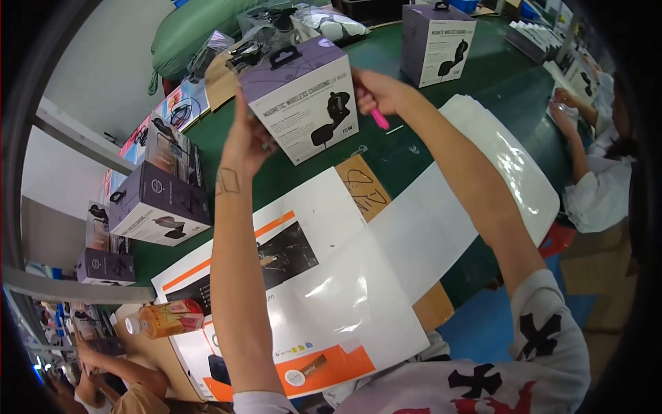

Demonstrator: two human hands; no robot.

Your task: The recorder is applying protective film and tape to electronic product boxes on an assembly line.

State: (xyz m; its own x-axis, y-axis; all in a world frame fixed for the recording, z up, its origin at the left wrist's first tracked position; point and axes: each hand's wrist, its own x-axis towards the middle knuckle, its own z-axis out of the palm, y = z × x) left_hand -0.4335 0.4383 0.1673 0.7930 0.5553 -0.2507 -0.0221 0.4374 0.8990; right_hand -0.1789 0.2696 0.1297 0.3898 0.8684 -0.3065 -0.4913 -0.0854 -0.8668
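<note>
A purple and white retail box (307,103), with a black phone mount pictured on its front and a black hang tab on top, is held tilted over the table between my hands. My left hand (247,141) is closed along its left side, the fingers partly hidden behind the lower edge. Against its right side rests my right hand (376,93), its fingers partly behind the box. A slim bright pink tool (380,119) sticks out below those right fingers; its exact kind cannot be told.
Similar boxes stand at the left (162,203) and far right (438,45). Printed sheets (345,276) and a white padded sheet (507,155) cover the near table. An orange drink bottle (165,319) lies at the lower left. Other people work at both sides.
</note>
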